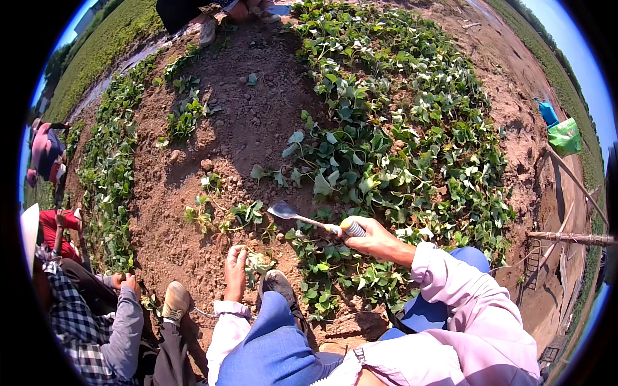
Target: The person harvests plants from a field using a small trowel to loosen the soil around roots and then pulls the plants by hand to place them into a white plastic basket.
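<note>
My right hand (379,239) grips the yellow-and-grey handle of a hand trowel (284,211). The trowel's metal blade points left, over bare soil at the edge of a dense bed of strawberry plants (386,164). Low in front of me, my left hand (236,271) pinches a small leafy plant (259,262) by its stems, just above my shoe (279,284). Beyond that hand, loose plants (246,212) with pale stems lie on the crumbly soil.
At my left a person in a checked shirt (79,309) sits close by, hands together. Others crouch farther left and at the top. A narrow plant row (113,169) runs along the left. Wooden poles (569,237) and a green bag (565,136) stand at the right.
</note>
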Demonstrator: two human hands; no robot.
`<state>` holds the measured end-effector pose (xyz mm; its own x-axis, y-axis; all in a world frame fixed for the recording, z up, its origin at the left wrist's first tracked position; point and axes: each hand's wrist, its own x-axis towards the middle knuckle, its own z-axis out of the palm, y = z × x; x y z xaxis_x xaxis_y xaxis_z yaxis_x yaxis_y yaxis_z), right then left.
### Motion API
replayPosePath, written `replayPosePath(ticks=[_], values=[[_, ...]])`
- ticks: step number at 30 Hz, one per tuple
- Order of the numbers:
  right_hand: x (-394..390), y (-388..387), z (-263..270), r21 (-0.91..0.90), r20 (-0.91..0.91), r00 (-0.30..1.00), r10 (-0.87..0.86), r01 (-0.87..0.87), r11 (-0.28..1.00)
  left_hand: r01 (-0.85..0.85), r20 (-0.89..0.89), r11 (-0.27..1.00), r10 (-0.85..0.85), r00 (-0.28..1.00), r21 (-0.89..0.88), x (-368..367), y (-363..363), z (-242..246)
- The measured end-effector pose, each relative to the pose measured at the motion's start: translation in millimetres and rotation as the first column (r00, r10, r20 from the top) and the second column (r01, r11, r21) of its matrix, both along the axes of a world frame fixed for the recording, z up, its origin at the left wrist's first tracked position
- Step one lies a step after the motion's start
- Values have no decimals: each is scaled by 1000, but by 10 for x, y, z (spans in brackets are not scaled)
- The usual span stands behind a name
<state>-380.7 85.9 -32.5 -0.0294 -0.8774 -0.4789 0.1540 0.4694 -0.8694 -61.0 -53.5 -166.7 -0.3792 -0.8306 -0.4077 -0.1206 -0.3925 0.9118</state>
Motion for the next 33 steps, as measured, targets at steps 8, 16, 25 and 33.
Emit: replayPosePath(ticks=[8, 16, 25, 33], values=[[77, -956, -107, 54, 549, 747, -374, 415, 908, 30, 215, 981, 12, 977, -191, 32, -47, 17], [-561, -826, -410, 260, 583, 513, -630, 617, 743, -8, 83, 996, 15, 996, -86, 98, -47, -31], [-574, -994, -200, 178, 399, 742, -539, 514, 839, -75, 6, 995, 76, 997, -72, 27, -170, 69], [-569, -952, 81, 176, 146, 886, -439, 414, 893, -137, 36, 978, 145, 989, -156, 322, -228, 18]])
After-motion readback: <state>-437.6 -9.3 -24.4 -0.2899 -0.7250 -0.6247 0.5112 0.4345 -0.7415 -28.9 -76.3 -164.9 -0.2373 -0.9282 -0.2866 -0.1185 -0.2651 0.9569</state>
